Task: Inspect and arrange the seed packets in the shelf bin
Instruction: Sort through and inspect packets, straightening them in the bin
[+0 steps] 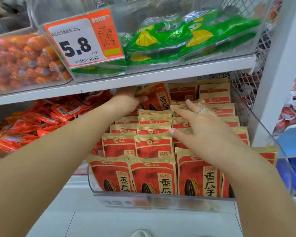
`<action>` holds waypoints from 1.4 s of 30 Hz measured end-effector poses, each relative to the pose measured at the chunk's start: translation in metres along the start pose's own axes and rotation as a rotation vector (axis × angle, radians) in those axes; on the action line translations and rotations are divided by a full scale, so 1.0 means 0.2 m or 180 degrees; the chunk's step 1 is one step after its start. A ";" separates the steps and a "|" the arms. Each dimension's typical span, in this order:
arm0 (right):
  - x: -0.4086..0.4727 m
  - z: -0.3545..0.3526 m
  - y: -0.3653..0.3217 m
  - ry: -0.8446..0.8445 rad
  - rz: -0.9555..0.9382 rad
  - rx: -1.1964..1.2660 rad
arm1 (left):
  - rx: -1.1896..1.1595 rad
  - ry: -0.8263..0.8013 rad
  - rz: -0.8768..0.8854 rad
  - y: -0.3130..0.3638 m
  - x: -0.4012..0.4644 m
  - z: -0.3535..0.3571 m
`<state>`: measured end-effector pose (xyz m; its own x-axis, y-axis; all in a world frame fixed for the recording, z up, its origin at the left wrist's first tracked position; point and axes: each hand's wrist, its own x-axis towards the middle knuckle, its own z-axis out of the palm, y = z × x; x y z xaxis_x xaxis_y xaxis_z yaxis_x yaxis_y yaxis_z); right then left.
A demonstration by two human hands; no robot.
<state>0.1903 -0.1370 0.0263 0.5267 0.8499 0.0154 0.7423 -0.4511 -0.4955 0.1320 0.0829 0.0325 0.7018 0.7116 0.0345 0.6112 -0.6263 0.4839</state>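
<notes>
Both hands are deep in the clear bin on the lower shelf, where red-and-tan seed packets stand in rows from the front wall to the back. The left hand reaches to the back-left corner and its grip is closed on one raised packet — thumb on the face, fingers curled round its left edge, the packet tilted up above its neighbours. The right hand lies flat with fingers spread, pressing on the packet tops near the middle of the bin, holding nothing.

These look like light, crinkly pouches — soft-walled, loose seeds inside, so they'll likely flop and slide against each other. Best taken by the crimped top seam or a side edge, not squeezed across the belly. The raised packet sits just beyond the right fingertips, so that flat hand is well placed to steady the rows.
</notes>
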 end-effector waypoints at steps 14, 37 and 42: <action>-0.01 -0.01 0.00 -0.0017 0.0004 0.0046 | 0.0507 0.0032 0.0119 0.05 0.03 0.02; -0.01 -0.01 0.02 0.0008 -0.0026 0.0176 | -0.1076 0.0305 -0.0509 0.12 -0.06 0.07; 0.00 0.00 0.01 0.0034 -0.0023 0.0158 | 0.0334 0.0453 0.0405 0.18 -0.19 0.06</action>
<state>0.1919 -0.1388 0.0248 0.5259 0.8501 0.0282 0.7248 -0.4306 -0.5378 0.1306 0.0298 0.0380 0.7216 0.6577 0.2162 0.5610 -0.7384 0.3742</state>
